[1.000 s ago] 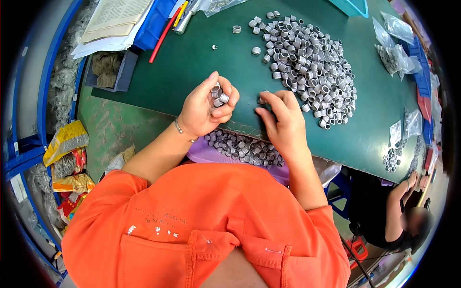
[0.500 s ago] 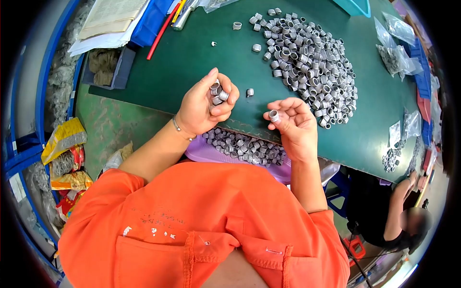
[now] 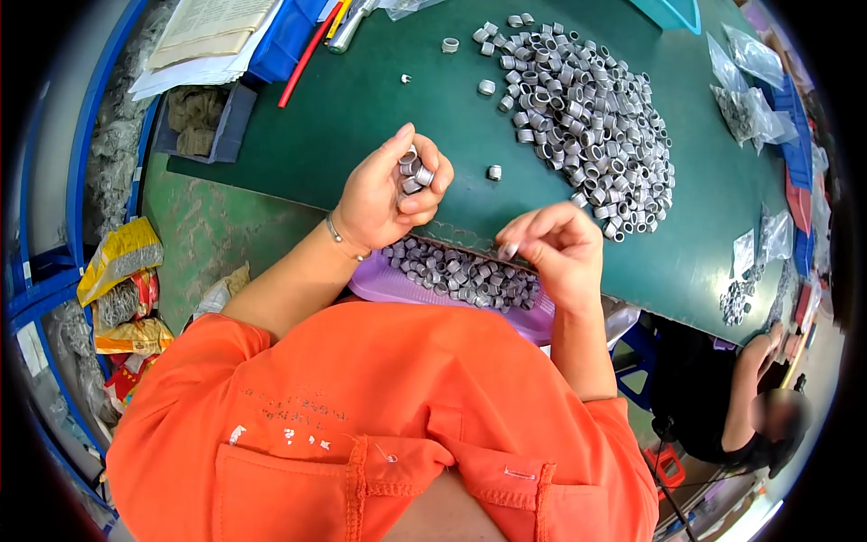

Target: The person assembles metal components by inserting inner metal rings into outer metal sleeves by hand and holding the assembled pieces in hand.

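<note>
A single small metal ring [image 3: 508,250] is being pinched between the thumb and fingertips of the right hand [image 3: 558,253], which is curled nearly closed and is being held over the near edge of the green table [image 3: 361,99], directly above the purple tray [image 3: 384,285]; several more rings [image 3: 412,173] are being cupped in the left hand [image 3: 390,197], whose fingers are folded loosely about them with the thumb laid across the front.

As to progress, the work is judged to be well short of its end; a modest layer of rings [image 3: 461,271] is lying in the tray below the table edge (only part of it is being shown, the rest being hidden by the hands and the table), while a far larger heap of rings [image 3: 587,117] is lying untouched farther out on the table. One stray ring [image 3: 494,172] is resting alone on the green surface between the hands and the heap, and a few others are scattered at the heap's far edge. The greater share, it seems, is yet to be gone through.

Filled clear bags [image 3: 750,108] are lying along the right side of the table; papers [image 3: 208,36] and a red rod [image 3: 307,54] are lying at the far left; a co-worker's arm [image 3: 750,379] is being seen at the lower right.
</note>
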`<state>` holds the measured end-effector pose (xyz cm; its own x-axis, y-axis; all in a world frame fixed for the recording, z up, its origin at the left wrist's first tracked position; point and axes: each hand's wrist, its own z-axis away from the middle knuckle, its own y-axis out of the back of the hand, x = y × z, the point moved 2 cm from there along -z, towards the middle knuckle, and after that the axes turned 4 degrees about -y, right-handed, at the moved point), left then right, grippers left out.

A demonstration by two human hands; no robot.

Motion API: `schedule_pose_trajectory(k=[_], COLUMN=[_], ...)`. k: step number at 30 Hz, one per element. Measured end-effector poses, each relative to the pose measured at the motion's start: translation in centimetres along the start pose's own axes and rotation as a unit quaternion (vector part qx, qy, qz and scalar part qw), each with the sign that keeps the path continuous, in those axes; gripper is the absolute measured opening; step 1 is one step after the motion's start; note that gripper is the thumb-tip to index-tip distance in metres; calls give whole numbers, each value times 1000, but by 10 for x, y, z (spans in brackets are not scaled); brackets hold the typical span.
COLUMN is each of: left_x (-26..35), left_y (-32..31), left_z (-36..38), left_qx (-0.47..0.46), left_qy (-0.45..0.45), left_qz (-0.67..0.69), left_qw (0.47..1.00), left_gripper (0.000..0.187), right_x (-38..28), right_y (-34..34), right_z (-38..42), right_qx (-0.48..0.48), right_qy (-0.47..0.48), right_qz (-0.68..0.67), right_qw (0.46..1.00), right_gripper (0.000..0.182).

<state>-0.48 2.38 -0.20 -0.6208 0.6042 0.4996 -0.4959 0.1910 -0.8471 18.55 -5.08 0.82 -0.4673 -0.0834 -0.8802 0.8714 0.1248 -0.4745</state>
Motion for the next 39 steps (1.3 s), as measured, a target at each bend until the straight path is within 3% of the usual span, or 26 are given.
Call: schedule_pose_trajectory(k=[2,3,4,6,8,9,10,13,17,21,24,26,28,30,33,39], left_x=[-1,-1,-1,0,0,0,-1,0,0,-1,-1,-1,-1,0,0,0], left_y=[1,0,0,-1,0,0,0,0,-1,1,0,1,1,0,-1,1], left_z=[0,0,0,0,1,1,1,2,0,1,1,1,2,2,1,1], left_qx=[1,2,-1,-3,2,2,0,2,5,0,3,12,9,5,9,9], left_qy=[6,5,5,5,4,1,0,-3,4,3,-4,0,-2,-2,6,0], left_qz=[9,9,5,1,1,0,4,4,0,9,5,10,13,18,16,12], left_qw=[1000,1000,1000,1000,1000,1000,1000,1000,1000,1000,1000,1000,1000,1000,1000,1000], left_gripper=[42,42,42,42,42,42,42,41,41,41,41,41,41,41,41,42], right_x=[-2,-5,-9,-7,1,4,3,3,4,0,6,6,4,6,3,-4], right_y=[-3,-4,-10,-24,-25,-24,-24,-19,-15,-30,-32,-30,-25,-18,-8,-4], right_z=[-3,-12,-17,-26,-37,-39,-40,-36,-33,-37,-45,-45,-41,-38,-29,-23], right_qx=[7,6,5,106,98,94,92,99,54,91,26,27,79,99,139,104], right_qy=[-28,66,158,127,177,187,190,112,163,114,139,146,27,-13,-118,-143], right_qz=[48,256,450,523,619,631,630,476,562,523,611,591,378,145,4,-142], right_qw=[998,964,879,836,759,747,747,867,809,840,779,793,922,984,983,974], right_gripper=[13,14,17,20,21,20,20,17,18,24,27,22,21,23,23,20])
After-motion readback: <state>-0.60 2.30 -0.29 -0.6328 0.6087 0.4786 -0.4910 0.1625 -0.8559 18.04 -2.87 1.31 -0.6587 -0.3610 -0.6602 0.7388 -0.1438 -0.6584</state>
